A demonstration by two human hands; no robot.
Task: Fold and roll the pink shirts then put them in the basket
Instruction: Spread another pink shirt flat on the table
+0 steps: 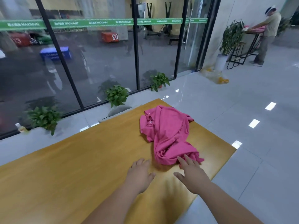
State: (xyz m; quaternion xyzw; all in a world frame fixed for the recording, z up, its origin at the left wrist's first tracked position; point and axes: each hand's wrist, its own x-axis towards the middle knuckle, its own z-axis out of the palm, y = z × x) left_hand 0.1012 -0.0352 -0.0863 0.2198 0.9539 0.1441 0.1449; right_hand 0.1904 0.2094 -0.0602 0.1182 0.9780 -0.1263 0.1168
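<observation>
Both hands flat, fingers straight, gripping nothing. Your left hand (140, 173) sits just left of the crumpled pink shirt (168, 131); right hand (191, 173) fingertips reach its near hem. Shirt's ahead on the worktop (80, 167). Spread it flat, then fold.

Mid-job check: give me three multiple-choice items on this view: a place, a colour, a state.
1. Where does the pink shirt lie? A. on the floor B. on the table C. in a basket
2. What colour is the table? A. white B. black C. yellow-brown
3. What state is the pink shirt in? A. crumpled B. folded flat C. rolled
Answers: 1 B, it rests on the wood towards the far right corner; 2 C, the bare top shows it; 3 A, it lies in loose bunched folds.
</observation>
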